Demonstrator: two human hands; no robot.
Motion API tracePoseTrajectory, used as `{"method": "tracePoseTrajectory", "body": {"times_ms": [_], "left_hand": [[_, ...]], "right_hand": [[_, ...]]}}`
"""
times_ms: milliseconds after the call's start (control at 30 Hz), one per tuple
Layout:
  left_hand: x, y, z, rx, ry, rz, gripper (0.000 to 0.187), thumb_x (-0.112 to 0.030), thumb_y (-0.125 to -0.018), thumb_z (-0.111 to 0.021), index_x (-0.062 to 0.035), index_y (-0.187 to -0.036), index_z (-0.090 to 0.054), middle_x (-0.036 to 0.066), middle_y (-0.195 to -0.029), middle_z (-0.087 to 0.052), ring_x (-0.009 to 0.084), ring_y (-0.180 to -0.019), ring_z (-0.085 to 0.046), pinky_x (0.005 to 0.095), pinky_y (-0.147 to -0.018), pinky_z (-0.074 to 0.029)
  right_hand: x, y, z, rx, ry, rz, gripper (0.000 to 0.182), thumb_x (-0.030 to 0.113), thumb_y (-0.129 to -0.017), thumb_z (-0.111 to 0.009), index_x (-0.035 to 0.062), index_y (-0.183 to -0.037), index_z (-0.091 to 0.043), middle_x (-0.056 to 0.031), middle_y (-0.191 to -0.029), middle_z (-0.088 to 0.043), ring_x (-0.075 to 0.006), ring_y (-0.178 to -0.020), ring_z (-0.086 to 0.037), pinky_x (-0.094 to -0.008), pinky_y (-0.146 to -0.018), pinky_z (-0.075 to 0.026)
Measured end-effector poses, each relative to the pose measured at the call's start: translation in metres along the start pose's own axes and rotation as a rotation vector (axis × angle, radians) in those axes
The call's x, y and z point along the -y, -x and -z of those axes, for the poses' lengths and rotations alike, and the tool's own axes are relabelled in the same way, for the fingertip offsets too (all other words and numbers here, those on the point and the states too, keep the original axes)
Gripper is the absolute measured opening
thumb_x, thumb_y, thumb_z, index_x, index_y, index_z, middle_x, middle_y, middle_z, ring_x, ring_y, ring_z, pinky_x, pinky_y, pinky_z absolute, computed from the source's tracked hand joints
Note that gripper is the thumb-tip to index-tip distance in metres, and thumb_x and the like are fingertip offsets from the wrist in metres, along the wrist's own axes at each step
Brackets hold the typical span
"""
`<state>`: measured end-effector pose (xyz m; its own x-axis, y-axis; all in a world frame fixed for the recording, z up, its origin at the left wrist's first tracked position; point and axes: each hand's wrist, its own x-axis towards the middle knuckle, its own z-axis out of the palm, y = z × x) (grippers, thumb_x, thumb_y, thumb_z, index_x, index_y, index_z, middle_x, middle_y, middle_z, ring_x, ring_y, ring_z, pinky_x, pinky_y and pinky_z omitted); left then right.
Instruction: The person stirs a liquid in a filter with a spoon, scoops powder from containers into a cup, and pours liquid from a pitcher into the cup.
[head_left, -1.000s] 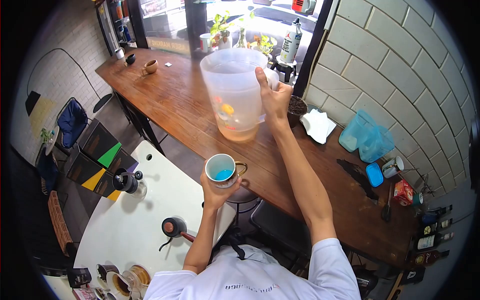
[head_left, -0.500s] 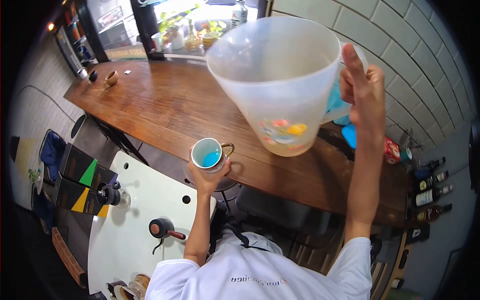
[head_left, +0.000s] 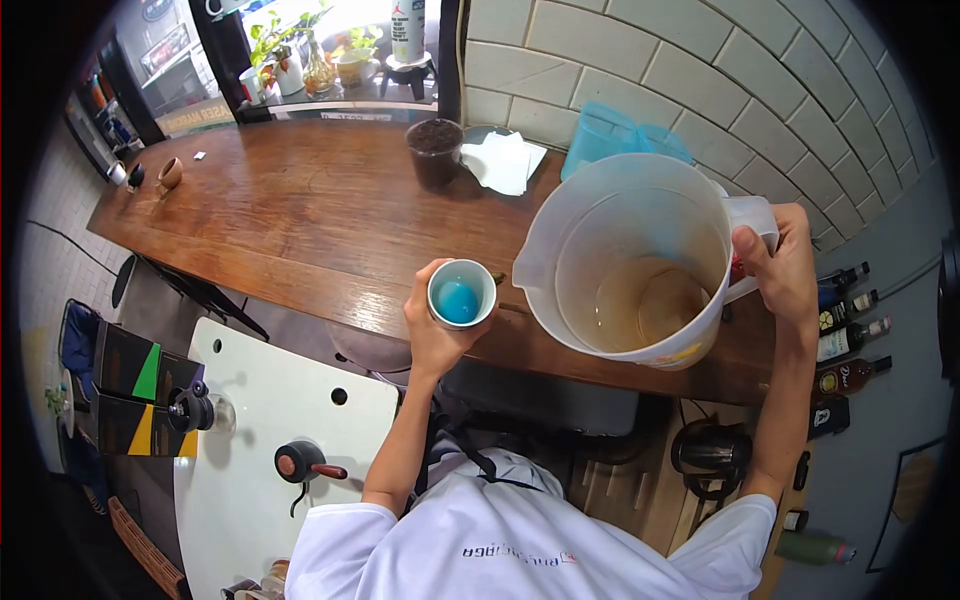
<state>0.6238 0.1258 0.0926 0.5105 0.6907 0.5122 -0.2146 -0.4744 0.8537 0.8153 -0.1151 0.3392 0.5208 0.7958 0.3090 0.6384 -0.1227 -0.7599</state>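
My left hand (head_left: 436, 335) is wrapped round a small white mug (head_left: 466, 272) above the front edge of the wooden counter, its bronze-coloured handle turned away to the right. Something bright blue (head_left: 457, 301) lies inside the mug. My right hand (head_left: 790, 268) grips the handle of a large translucent plastic pitcher (head_left: 572, 250), thumb on top. The pitcher stands mouth up, tipped a little towards me, its spout facing left towards the mug. Its inside shows down to the bottom, and part of the coloured print shows low on its outer wall.
Behind on the wooden counter (head_left: 300, 225) are a dark-filled cup (head_left: 436, 155), white napkins (head_left: 503, 163) and a blue translucent container (head_left: 610, 140). A white table (head_left: 250, 480) at left bears a small kettle (head_left: 297, 461) and a grinder (head_left: 192, 408). Bottles (head_left: 845, 343) line the right side.
The pitcher has come down and to the right, nearer the counter, so its inside shows. The mug has moved slightly right. My view has shifted, bringing the dark-filled cup and napkins into sight.
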Motion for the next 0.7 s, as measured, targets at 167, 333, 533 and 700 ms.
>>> {"method": "tracePoseTrajectory", "body": {"times_ms": [167, 333, 533, 700], "left_hand": [[-0.005, 0.002, -0.007, -0.014, -0.007, -0.012, 0.075, -0.013, -0.061, -0.093, -0.0043, -0.124, -0.052, 0.01, -0.103, -0.069, 0.0215, -0.094, -0.07, 0.0351, -0.084, -0.056], [-0.007, 0.007, -0.012, 0.001, 0.005, -0.009, 0.072, -0.013, -0.064, -0.092, -0.0047, -0.124, -0.053, 0.012, -0.103, -0.07, 0.0229, -0.094, -0.071, 0.0355, -0.085, -0.056], [-0.008, 0.011, -0.019, 0.0, -0.024, -0.009, 0.073, -0.016, -0.064, -0.092, -0.0038, -0.124, -0.053, 0.012, -0.104, -0.071, 0.0235, -0.095, -0.07, 0.0359, -0.086, -0.055], [-0.008, 0.013, -0.02, -0.014, 0.009, 0.052, 0.072, -0.014, -0.063, -0.091, -0.003, -0.124, -0.053, 0.013, -0.104, -0.07, 0.0236, -0.096, -0.07, 0.0359, -0.087, -0.055]], "right_hand": [[0.003, 0.003, -0.001, 0.05, 0.066, -0.084, 0.044, 0.041, -0.083, -0.082, -0.0021, -0.083, -0.072, 0.0005, -0.067, -0.063, -0.0058, -0.06, -0.056, -0.0247, -0.053, -0.043], [-0.003, -0.002, -0.006, 0.098, 0.106, -0.068, 0.046, 0.043, -0.079, -0.085, 0.0001, -0.074, -0.068, 0.0039, -0.059, -0.054, -0.004, -0.056, -0.048, -0.0256, -0.051, -0.039], [0.008, -0.019, -0.017, 0.152, 0.187, -0.054, 0.049, 0.041, -0.078, -0.085, 0.0028, -0.062, -0.058, 0.0044, -0.053, -0.046, -0.0049, -0.053, -0.045, -0.0263, -0.05, -0.038], [0.016, -0.029, -0.023, 0.175, 0.237, -0.067, 0.05, 0.041, -0.077, -0.085, 0.0027, -0.061, -0.056, 0.0041, -0.052, -0.045, -0.0063, -0.052, -0.045, -0.0276, -0.05, -0.039]]}}
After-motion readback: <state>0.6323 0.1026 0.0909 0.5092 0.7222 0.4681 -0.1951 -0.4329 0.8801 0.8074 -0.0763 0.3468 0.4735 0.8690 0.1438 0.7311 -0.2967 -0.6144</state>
